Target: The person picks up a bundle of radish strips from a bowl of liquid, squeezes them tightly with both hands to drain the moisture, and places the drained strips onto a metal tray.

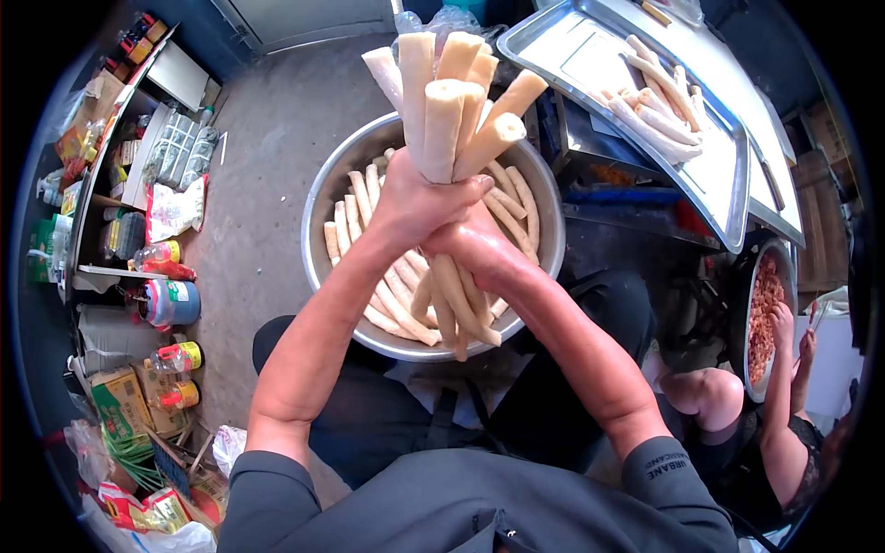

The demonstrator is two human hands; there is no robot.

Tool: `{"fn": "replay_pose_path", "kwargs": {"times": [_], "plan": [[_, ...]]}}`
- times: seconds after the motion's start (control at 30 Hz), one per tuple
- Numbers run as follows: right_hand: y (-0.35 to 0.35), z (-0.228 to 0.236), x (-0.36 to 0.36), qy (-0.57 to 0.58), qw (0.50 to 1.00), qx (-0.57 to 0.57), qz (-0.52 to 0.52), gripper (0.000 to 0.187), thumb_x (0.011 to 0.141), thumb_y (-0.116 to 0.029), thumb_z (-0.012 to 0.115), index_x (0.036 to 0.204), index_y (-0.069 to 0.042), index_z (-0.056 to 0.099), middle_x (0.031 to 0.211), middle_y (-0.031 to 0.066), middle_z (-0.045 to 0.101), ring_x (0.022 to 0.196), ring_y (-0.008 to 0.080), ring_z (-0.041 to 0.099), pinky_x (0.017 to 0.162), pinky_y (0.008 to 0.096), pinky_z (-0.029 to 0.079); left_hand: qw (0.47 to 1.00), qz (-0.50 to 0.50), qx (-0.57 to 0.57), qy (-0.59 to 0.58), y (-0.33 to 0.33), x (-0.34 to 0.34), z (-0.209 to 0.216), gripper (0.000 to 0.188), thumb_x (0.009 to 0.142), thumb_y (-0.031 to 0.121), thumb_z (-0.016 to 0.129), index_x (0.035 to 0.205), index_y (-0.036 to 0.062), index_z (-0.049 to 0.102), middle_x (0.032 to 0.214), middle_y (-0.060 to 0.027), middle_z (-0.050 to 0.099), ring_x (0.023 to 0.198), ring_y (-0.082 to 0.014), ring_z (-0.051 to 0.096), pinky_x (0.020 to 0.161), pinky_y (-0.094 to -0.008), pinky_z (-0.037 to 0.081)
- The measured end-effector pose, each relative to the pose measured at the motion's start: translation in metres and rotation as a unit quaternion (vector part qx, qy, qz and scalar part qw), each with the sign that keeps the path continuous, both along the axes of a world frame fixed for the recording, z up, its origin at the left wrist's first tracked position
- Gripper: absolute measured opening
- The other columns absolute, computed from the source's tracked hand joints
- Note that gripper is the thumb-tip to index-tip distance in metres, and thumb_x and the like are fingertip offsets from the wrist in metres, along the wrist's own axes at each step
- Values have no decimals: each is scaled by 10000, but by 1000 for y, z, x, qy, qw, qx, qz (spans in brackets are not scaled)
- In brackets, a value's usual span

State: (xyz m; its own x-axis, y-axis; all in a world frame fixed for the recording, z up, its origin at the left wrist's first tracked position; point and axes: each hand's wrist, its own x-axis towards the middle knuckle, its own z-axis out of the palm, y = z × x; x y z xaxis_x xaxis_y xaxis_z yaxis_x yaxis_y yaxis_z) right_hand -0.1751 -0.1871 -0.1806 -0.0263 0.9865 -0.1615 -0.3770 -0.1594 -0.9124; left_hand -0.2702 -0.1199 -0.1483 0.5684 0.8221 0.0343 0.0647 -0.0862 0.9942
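Both my hands are wrapped tightly around one bundle of long, pale, sausage-like sticks (444,129), held over a metal basin (318,249). My left hand (415,198) grips the bundle higher up, with its thumb toward the right. Just below and touching it, my right hand (472,247) is closed around the same bundle. Blunt, cut-looking ends fan out above my fists, while the lower ends bend and hang beneath them. More loose pale sticks (396,300) lie in the basin, partly hidden by my forearms. Exactly what the sticks are made of I cannot tell.
A metal tray (590,101) at the far right holds more pale sticks; a knife (767,180) lies beside it. At right, another person's hands (784,323) work by a basin of reddish chopped food (765,309). Cluttered shelves (111,230) and bottles (175,358) line the left.
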Motion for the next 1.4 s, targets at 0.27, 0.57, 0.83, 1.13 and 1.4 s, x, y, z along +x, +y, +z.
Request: {"fn": "replay_pose_path", "kwargs": {"times": [0.27, 0.57, 0.83, 1.13, 1.4], "plan": [[1, -5, 14, -89, 996, -16, -7, 504, 617, -44, 631, 1110, 8, 541, 921, 102, 569, 832, 180, 570, 729, 305, 489, 984, -149, -93, -24, 6, -10, 2, 709, 700, 259, 856, 1272, -13, 539, 1103, -119, 658, 1008, -174, 627, 872, -308, 514], [-2, 6, 18, -56, 997, -18, 44, 470, 637, -84, 693, 1086, 11, 590, 922, 110, 624, 850, 174, 615, 746, 304, 526, 985, -92, -113, -95, -4, -6, -8, 471, 741, 110, 767, 1155, -50, 607, 981, -114, 687, 890, -168, 673, 804, -294, 548], [3, 21, 20, -129, 979, -76, 137, 523, 653, -166, 786, 1111, -6, 589, 973, 124, 643, 944, 204, 641, 790, 318, 536, 974, -53, -128, -182, -6, -7, 3, 363, 762, -5, 656, 1110, -91, 601, 852, -139, 676, 773, -194, 696, 696, -312, 579], [2, -9, 11, 159, 970, -57, 173, 740, 719, -203, 876, 1274, -40, 416, 1159, 120, 561, 1099, 194, 573, 934, 359, 507, 968, 15, -158, -193, 0, -10, -5, 218, 759, 35, 642, 941, -81, 610, 720, -92, 610, 591, -153, 624, 536, -278, 522], [3, -5, 3, 118, 981, -37, 152, 394, 713, -11, 777, 1043, 13, 563, 822, 124, 638, 757, 225, 680, 721, 347, 589, 976, 33, -138, -163, 0, -11, -9, 184, 740, 47, 646, 885, -63, 623, 713, -76, 617, 586, -136, 613, 534, -269, 506]]}}
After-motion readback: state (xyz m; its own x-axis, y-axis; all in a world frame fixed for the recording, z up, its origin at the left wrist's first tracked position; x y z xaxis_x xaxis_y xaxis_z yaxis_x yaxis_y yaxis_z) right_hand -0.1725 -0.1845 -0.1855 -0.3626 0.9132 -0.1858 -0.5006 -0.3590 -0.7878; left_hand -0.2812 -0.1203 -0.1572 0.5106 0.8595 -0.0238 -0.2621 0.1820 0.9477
